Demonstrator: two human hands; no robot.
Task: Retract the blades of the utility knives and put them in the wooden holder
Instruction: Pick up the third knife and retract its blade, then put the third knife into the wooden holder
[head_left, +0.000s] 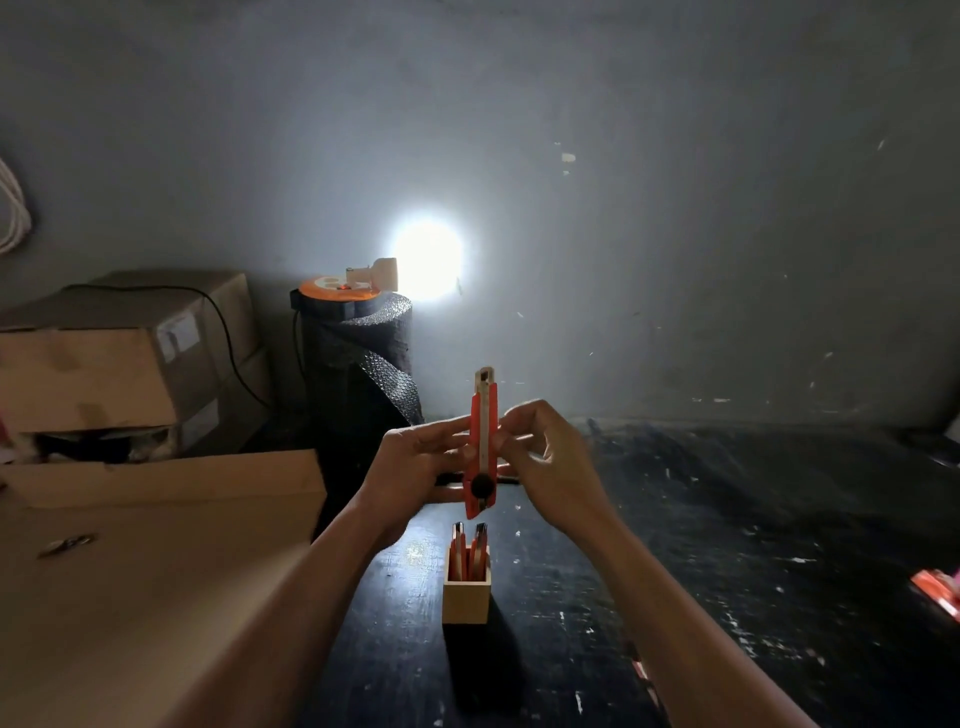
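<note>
I hold an orange utility knife (482, 415) upright in front of me, metal tip pointing up and black knob near its lower end. My left hand (415, 467) grips its lower body from the left. My right hand (545, 452) pinches its middle from the right. Only a short metal tip shows above the orange body. Directly below stands a small square wooden holder (466, 597) on the dark table, with two orange knives (470, 548) standing in it.
A large cardboard box (156, 545) fills the left foreground, with more boxes (119, 364) stacked behind. A dark bubble-wrap roll (363, 374) topped by a lamp stands against the wall. An orange object (937, 595) lies at the table's right edge.
</note>
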